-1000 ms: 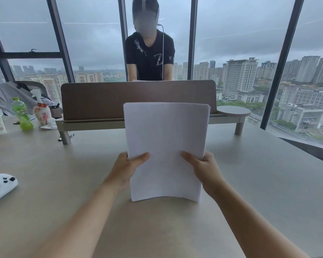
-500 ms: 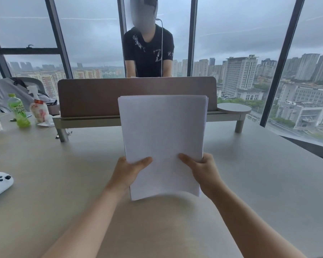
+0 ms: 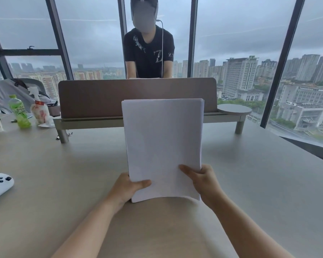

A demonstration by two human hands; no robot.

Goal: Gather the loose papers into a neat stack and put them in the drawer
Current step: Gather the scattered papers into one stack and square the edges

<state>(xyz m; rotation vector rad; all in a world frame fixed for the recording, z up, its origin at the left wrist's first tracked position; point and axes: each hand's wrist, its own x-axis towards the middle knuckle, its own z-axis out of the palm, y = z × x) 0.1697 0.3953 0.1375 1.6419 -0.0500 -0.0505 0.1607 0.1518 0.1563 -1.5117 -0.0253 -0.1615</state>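
Left hand [image 3: 126, 188] and right hand [image 3: 203, 180] grip upright papers [image 3: 162, 142] at side edges, bottom edge bowed above bare worktop [image 3: 259, 183] around both hands.

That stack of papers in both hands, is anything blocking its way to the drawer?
Cannot say: no drawer shows in this view. The left hand and right hand grip the paper stack upright over bare table.
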